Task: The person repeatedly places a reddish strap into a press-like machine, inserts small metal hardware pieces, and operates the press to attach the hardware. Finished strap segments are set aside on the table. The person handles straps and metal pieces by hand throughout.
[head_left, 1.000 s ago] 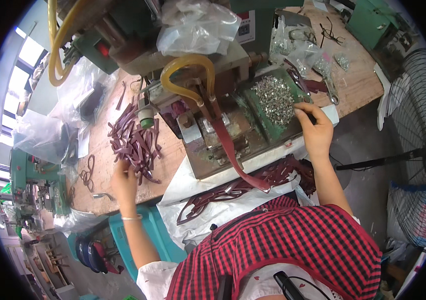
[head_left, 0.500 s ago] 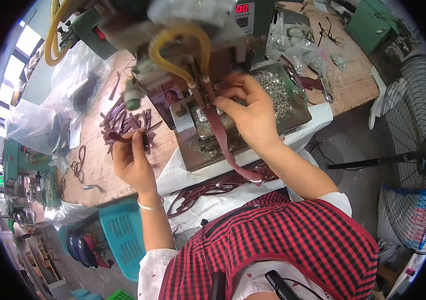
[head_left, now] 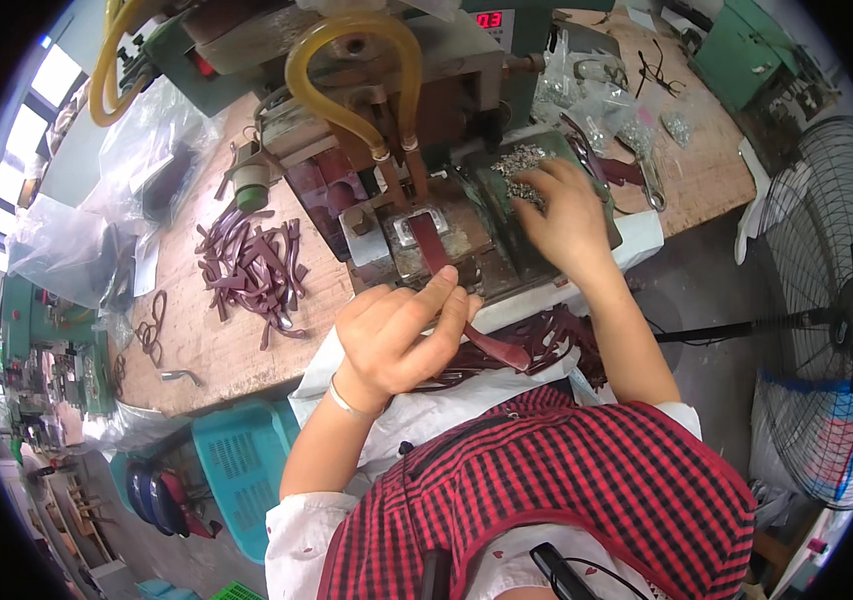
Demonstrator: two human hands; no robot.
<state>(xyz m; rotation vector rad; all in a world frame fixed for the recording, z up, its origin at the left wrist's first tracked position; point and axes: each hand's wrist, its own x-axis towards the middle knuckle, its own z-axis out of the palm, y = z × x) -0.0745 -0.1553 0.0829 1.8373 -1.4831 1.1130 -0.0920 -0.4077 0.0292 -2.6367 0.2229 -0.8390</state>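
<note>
My left hand [head_left: 391, 335] is closed on a burgundy eyeglass temple [head_left: 427, 240], pinching it between thumb and fingers. The far end of this flat strip lies on the metal fixture [head_left: 408, 232] of a bench press; its curved end sticks out below my fingers toward me. Just above the fixture are two copper-coloured prongs [head_left: 403, 178], fed by a yellow hose loop [head_left: 296, 75]. My right hand [head_left: 568, 215] reaches into a heap of tiny metal parts [head_left: 516, 165] on the green machine bed, with thumb and fingers apart. Whether a part touches its fingertips is hard to see.
More burgundy temples [head_left: 251, 265] are piled left of the press, and others [head_left: 556, 335] lie on white cloth along the near edge. Plastic bags of parts [head_left: 611, 115] sit at the back right. A black fan [head_left: 836, 310] stands right, a teal basket [head_left: 246, 470] lower left.
My left hand has come right from the temple pile to grip the temple at the fixture. My right hand has left the prongs for the metal parts. The blurred press head now stands higher.
</note>
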